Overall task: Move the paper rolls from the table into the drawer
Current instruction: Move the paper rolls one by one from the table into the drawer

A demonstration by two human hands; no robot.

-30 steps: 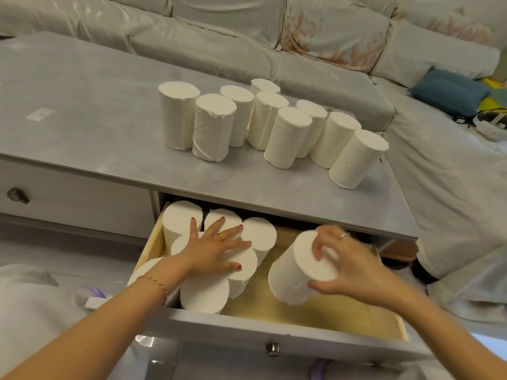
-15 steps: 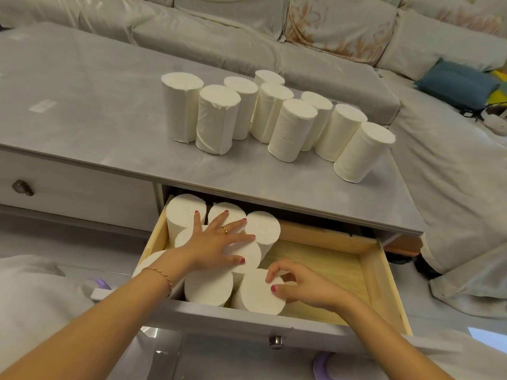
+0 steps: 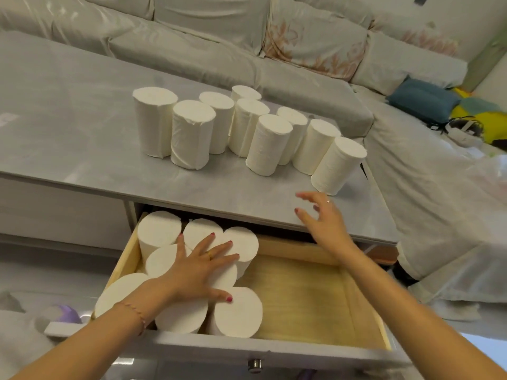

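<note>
Several white paper rolls stand in a cluster on the grey table; the nearest one is at the right end. Below the tabletop a wooden drawer is pulled out, with several rolls upright in its left half, one of them at the front. My left hand lies flat with spread fingers on top of those rolls. My right hand hovers over the table's front edge, fingers apart and empty, just below the nearest table roll.
A light sofa runs behind and to the right of the table, with a blue cushion on it. The drawer's right half shows bare wood. A metal knob is on the drawer front. A purple object sits at lower left.
My right hand let go of the roll it set at the drawer's front and rose up to the table edge. My left hand stayed pressed on the rolls.
</note>
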